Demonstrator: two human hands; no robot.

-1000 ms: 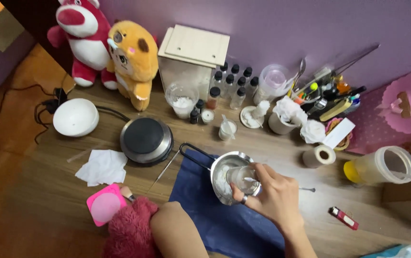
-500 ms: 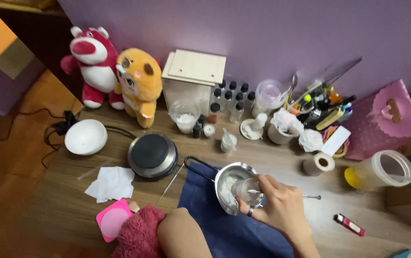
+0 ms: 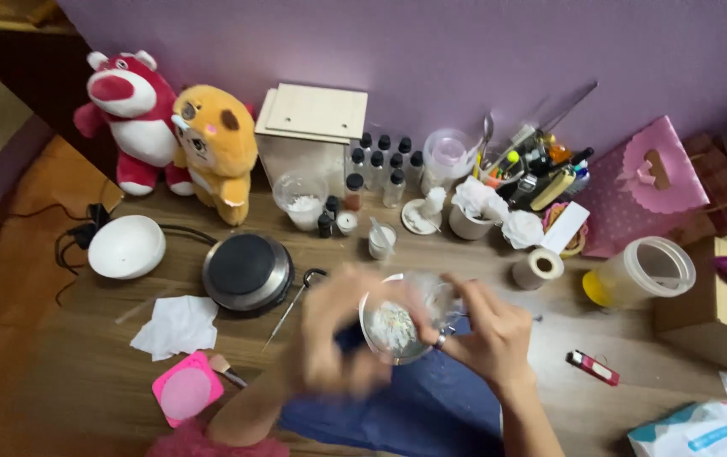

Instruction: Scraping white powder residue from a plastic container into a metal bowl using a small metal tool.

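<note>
The left hand (image 3: 334,334) (blurred, grip unreadable) has now come up beside the small metal pot (image 3: 393,326) on the blue cloth (image 3: 418,406); the right hand (image 3: 486,334) grasps a clear cup (image 3: 435,300) over it.

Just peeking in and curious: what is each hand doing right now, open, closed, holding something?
Left hand: motion-blurred beside the small metal pot; grip cannot be told.
Right hand: closed on a clear cup tipped over the pot.

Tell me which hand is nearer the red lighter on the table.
Right. The right hand is at the small metal pot, just left of the red lighter but not touching it. The blurred left hand is on the pot's far side, farther away.
</note>
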